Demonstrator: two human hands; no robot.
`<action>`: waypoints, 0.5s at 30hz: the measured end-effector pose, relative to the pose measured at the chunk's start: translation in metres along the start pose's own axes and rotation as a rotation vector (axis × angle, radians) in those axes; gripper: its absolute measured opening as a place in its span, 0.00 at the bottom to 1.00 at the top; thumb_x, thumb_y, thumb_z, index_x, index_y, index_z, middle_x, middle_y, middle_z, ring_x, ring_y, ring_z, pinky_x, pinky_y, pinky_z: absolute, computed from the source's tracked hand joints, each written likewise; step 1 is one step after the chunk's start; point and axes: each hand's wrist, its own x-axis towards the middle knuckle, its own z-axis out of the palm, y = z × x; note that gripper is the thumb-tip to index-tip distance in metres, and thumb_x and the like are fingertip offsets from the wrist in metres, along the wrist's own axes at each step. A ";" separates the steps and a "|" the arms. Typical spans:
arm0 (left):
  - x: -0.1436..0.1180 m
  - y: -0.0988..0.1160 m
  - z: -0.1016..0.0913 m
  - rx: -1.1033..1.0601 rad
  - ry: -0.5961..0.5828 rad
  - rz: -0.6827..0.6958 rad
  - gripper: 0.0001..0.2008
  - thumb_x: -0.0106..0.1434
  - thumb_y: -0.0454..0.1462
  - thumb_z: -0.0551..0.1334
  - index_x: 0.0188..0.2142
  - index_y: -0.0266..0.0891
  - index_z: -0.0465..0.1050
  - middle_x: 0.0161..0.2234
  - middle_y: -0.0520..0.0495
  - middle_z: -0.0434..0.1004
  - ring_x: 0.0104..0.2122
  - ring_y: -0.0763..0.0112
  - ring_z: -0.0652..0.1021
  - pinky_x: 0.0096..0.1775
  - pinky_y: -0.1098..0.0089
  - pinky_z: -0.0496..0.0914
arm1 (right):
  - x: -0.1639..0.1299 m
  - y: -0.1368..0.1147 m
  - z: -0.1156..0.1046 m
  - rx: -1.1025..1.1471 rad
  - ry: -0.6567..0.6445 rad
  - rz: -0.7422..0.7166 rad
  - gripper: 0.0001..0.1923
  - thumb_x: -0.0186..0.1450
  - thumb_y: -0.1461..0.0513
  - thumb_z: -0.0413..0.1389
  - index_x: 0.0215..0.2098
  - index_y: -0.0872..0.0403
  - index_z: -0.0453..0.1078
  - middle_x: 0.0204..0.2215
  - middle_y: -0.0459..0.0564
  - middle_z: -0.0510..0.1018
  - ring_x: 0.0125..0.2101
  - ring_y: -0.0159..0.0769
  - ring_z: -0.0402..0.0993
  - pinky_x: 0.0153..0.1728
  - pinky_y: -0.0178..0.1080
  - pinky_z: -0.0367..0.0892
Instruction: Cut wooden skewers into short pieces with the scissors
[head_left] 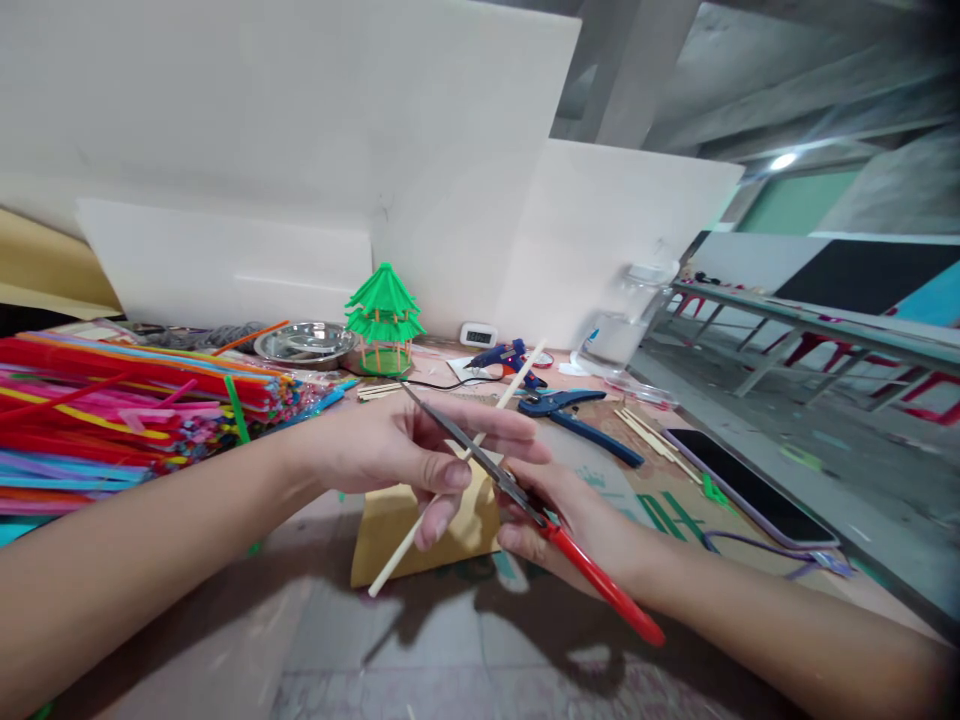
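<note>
scissors [559, 540]: red-handled (blades grey) | stick [395, 562]: cream | model tower [385, 327]: green | cutter [555, 404]: blue

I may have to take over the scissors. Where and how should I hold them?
Take the scissors, I'd suggest, by the red handle, coming from the near right side: it projects toward the camera beyond the right grip, whereas the blades point away, toward the left grip.

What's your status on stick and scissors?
Left hand holding pale stick. Right hand holding red-handled scissors, blades crossing the stick in view. Possible obstruction: left thumb close to blades.
</note>
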 end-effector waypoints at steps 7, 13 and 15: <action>-0.002 0.002 -0.005 0.007 0.108 -0.013 0.20 0.64 0.36 0.69 0.55 0.51 0.76 0.64 0.39 0.69 0.24 0.79 0.81 0.25 0.79 0.75 | 0.001 0.000 -0.011 -0.081 -0.018 0.197 0.14 0.62 0.52 0.60 0.34 0.54 0.67 0.27 0.44 0.70 0.27 0.33 0.65 0.27 0.35 0.61; -0.003 0.001 -0.004 0.004 0.017 -0.101 0.21 0.65 0.34 0.68 0.57 0.51 0.75 0.61 0.39 0.72 0.22 0.81 0.79 0.24 0.78 0.74 | -0.005 -0.009 -0.021 0.076 -0.188 0.114 0.22 0.65 0.51 0.59 0.53 0.54 0.69 0.42 0.50 0.77 0.37 0.36 0.72 0.36 0.36 0.69; -0.004 0.002 -0.003 -0.004 0.011 -0.109 0.22 0.65 0.34 0.67 0.57 0.52 0.75 0.61 0.39 0.73 0.21 0.81 0.79 0.24 0.78 0.74 | -0.006 -0.009 -0.022 0.038 -0.173 0.109 0.21 0.65 0.50 0.59 0.51 0.54 0.71 0.39 0.49 0.77 0.35 0.36 0.72 0.35 0.36 0.69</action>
